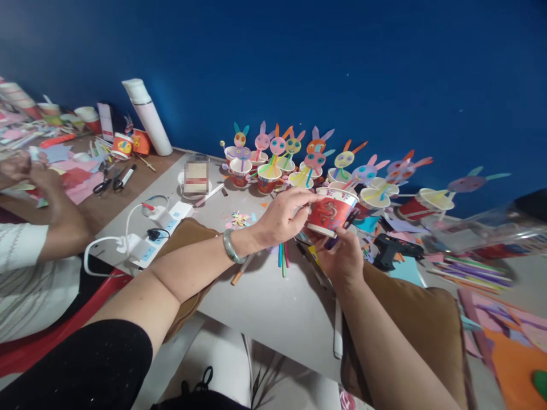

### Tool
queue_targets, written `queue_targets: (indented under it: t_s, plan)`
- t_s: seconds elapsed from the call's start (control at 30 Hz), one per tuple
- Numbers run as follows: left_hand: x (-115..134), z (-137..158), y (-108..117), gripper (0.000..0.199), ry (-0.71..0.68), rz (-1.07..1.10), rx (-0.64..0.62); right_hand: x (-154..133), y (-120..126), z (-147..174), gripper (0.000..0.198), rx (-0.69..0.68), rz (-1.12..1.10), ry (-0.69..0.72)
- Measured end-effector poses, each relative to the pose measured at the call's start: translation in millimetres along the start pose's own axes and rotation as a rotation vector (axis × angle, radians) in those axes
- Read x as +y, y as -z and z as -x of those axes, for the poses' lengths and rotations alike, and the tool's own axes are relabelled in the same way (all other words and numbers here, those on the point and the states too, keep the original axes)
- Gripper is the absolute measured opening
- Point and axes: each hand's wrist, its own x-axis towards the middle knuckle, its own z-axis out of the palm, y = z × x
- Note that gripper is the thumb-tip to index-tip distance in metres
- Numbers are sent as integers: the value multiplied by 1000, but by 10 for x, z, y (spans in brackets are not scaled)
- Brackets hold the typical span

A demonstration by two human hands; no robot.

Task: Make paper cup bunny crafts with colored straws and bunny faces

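A red paper cup [331,212] with a white rim and a printed pattern is held over the middle of the table. My right hand [342,256] supports it from below and the right, fingers closed round its lower part. A dark, slim item [352,218] shows beside the cup at that hand; its kind is unclear. From the left, my left hand [285,213] has its index finger against the cup near the rim and the other fingers curled. Just behind stand several paper cups with paper rabbit heads on straws, among them a pink rabbit [277,146].
Colored straws [282,259] lie below my hands. A black glue gun [395,250] and brown cushion [410,319] are at right. Left are a power strip [166,233], scissors [113,181], a white bottle [147,117] and another person's arm [62,199]. A blue wall [299,62] stands behind.
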Motion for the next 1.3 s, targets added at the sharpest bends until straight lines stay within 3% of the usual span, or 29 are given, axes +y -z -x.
queue_targets:
  t_s: [0.4, 0.83, 1.07, 1.3]
  plan:
    - [-38, 12, -10, 48, -36, -162, -71, -35, -10, 27, 39, -14, 25, -29]
    - [-32, 25, -7, 46, 2, -147, -126, 55, 8, 54, 37, 14, 178, 186]
    - [-31, 48, -48, 52, 119, 71, -158, 98, 81, 69, 42, 172, 499, 478]
    - [-9, 51, -134, 81, 427, 567, -210, 89, 49, 157, 58, 208, 613, 538]
